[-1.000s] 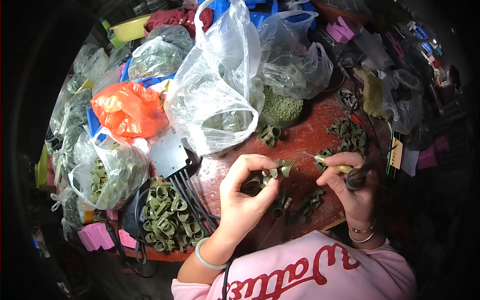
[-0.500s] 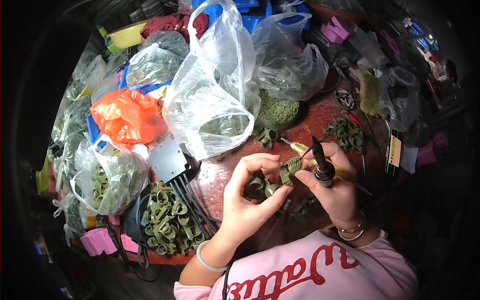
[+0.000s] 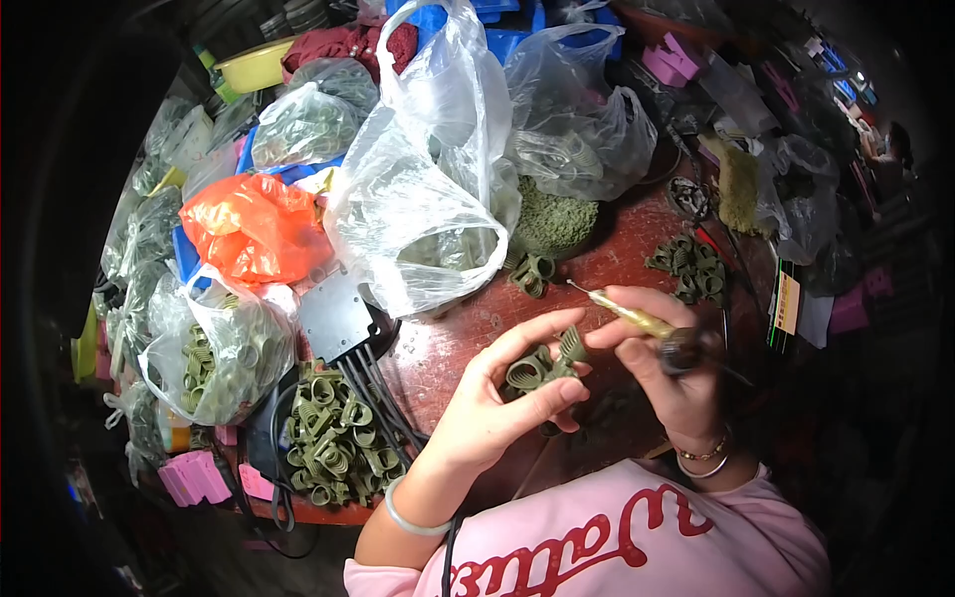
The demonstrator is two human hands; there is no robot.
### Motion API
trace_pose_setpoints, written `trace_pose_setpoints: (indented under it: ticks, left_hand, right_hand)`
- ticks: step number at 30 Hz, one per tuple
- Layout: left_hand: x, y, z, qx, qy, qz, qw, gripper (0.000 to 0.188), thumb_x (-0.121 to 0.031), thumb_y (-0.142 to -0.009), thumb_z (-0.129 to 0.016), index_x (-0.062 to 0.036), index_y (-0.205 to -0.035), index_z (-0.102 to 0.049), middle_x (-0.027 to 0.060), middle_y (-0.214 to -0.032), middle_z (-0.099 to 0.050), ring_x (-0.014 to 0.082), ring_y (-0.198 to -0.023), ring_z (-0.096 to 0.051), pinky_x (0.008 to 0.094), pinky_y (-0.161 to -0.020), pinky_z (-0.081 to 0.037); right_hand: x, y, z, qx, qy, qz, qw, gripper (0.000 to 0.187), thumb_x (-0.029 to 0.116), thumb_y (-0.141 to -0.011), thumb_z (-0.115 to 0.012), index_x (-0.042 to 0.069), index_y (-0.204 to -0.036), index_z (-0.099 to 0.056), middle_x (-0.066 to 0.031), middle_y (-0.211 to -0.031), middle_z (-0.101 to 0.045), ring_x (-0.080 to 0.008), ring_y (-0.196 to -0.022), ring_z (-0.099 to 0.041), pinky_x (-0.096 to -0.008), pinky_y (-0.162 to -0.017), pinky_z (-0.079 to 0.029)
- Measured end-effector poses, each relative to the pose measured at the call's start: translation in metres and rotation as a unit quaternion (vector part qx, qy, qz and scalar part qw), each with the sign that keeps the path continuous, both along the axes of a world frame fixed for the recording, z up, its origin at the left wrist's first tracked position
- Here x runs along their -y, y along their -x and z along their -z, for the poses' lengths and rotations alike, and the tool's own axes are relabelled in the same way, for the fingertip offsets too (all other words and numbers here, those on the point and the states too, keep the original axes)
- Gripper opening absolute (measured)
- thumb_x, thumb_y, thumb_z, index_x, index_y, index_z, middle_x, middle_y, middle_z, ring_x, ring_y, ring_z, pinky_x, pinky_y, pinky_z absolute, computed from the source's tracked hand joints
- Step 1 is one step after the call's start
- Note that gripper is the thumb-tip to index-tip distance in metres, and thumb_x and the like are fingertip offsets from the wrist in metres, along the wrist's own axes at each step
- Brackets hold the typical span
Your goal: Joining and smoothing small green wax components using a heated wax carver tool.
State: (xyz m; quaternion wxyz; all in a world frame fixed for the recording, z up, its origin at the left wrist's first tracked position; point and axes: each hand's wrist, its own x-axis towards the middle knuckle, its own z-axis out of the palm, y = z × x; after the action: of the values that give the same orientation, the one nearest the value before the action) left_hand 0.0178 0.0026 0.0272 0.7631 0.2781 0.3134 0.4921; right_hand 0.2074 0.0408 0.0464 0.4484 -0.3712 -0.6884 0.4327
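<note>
My left hand (image 3: 487,408) is closed around several olive-green ribbed, ring-shaped plastic parts (image 3: 527,372); one ribbed piece (image 3: 571,344) stands up between its fingertips. Just right of it, my right hand (image 3: 668,393) grips a slim tool with a yellow handle (image 3: 642,320) and a thin metal tip that points up-left. The same hand also holds a black-handled tool (image 3: 684,352), smeared by motion, so its tip cannot be made out. The two hands are close together but apart.
A heap of green parts (image 3: 333,448) lies at the table's near left, another pile (image 3: 688,269) at right. A grey metal box (image 3: 336,313) with black cables sits left of my hands. Behind are clear bags (image 3: 423,199), an orange bag (image 3: 254,229) and a green granular mound (image 3: 552,217).
My right hand has drawn back from the green piece, and the black tool has tipped from upright and blurred. The yellow tool shows more fully. My left hand keeps the parts.
</note>
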Motion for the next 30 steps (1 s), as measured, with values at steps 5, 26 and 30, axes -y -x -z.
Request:
trace_pose_setpoints:
  ticks: [5,26,30]
  left_hand:
    - [-0.002,0.006,0.001,0.021,0.041,-0.031,0.998,0.055,-0.006,-0.086,-0.069,-0.0106,-0.137,-0.047,0.0071,-0.107,-0.061,0.017,-0.092,-0.063,0.0312,-0.068,-0.058]
    - [0.0,0.004,0.0,0.028,0.032,-0.042,0.998,0.054,-0.002,-0.085,-0.068,-0.0079,-0.135,-0.048,0.0055,-0.107,-0.059,0.0159,-0.089,-0.064,0.0288,-0.064,-0.059]
    - [0.001,0.004,0.002,0.039,0.048,-0.032,0.998,0.055,-0.002,-0.085,-0.068,-0.0078,-0.135,-0.047,0.0069,-0.108,-0.061,0.0154,-0.09,-0.063,0.0282,-0.065,-0.058]
  right_hand:
    - [0.007,-0.009,0.003,-0.033,-0.01,-0.004,0.999,0.025,0.009,-0.088,-0.067,0.0,-0.112,-0.064,-0.0105,-0.095,-0.071,-0.0175,-0.087,-0.067,-0.0288,-0.078,-0.052]
    - [0.0,-0.005,0.012,-0.024,-0.069,0.001,0.997,0.02,-0.005,-0.077,-0.073,0.003,-0.095,-0.07,-0.0091,-0.091,-0.071,-0.0166,-0.081,-0.066,-0.0272,-0.072,-0.052]
    - [-0.002,-0.006,0.013,0.031,-0.031,0.029,0.999,0.014,-0.001,-0.081,-0.071,0.002,-0.095,-0.07,-0.0089,-0.092,-0.071,-0.0165,-0.081,-0.066,-0.0273,-0.073,-0.051]
